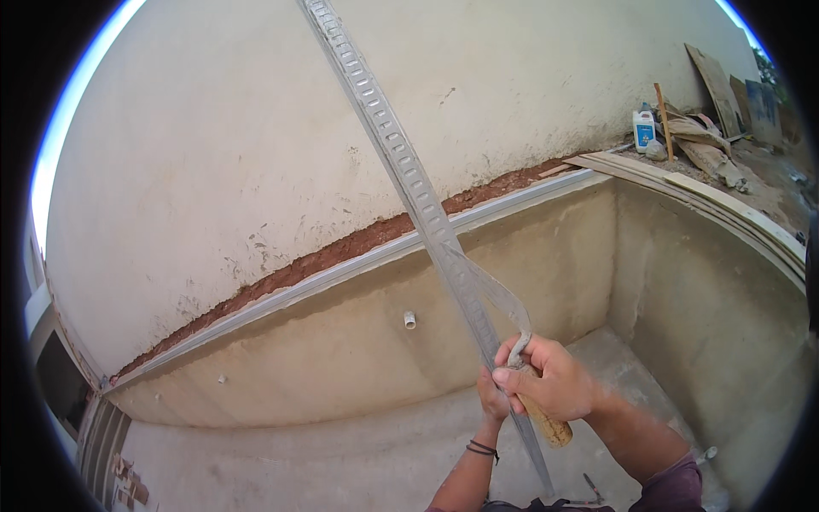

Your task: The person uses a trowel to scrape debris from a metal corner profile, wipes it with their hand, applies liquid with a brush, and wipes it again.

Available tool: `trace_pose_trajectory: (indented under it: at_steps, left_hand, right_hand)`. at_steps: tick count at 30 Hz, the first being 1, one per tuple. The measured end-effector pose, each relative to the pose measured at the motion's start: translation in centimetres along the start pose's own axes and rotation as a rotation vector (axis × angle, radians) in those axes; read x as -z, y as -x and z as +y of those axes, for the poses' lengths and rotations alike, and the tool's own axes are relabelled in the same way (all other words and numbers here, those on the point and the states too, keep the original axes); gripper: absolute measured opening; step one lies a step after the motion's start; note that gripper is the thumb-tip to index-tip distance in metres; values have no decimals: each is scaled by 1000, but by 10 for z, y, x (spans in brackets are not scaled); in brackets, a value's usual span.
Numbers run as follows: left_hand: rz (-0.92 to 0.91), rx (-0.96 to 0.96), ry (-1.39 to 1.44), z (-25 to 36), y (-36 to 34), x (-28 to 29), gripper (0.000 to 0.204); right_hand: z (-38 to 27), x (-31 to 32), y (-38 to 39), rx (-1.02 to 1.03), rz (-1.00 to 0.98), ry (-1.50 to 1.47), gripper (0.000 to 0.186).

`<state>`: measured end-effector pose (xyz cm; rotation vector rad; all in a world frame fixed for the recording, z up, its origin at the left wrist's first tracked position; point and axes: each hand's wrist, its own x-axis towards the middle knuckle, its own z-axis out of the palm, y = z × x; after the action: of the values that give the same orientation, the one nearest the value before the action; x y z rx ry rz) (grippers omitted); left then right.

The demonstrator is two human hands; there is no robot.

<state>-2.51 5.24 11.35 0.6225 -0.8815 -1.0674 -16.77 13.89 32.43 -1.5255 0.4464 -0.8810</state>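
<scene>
A long grey metal bar (394,141) with a row of slots slants across the view, from the top down past my hands. My left hand (491,396) is closed round its lower part, with a dark band on the wrist. In my right hand (559,380) is a trowel (505,300), gripped by its worn wooden handle. The trowel's narrow blade lies along the bar's right edge, its tip touching or very near the metal. Both hands are close together, low and right of centre.
A plastered basin wall (341,350) with a short white pipe stub (409,320) stands ahead, topped by a metal strip (294,290). Reddish soil (341,247) lies behind it, below a pale wall (230,145). Boards (699,192), a white jug (644,130) and sacks (708,154) are at right.
</scene>
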Motion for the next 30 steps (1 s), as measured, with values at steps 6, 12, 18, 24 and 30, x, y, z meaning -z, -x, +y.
trace_pose_trajectory:
  at_steps: [6,12,18,24,30]
  left_hand:
    - [70,222,25,-4,-4,-6,65]
    - [-7,144,-24,-21,4,7,63]
    - [-51,39,-96,-29,5,18,60]
    - [-54,-57,-178,-38,-2,25,58]
    - [-54,-104,-210,-39,-1,21,55]
  right_hand:
    - [1,-7,-4,-26,-110,-229,16]
    - [-4,-18,-3,41,-37,-199,17]
    - [-7,-23,-4,8,-1,-204,18]
    - [-47,-33,-39,-27,68,-65,11]
    - [-20,-36,-27,10,45,-74,15]
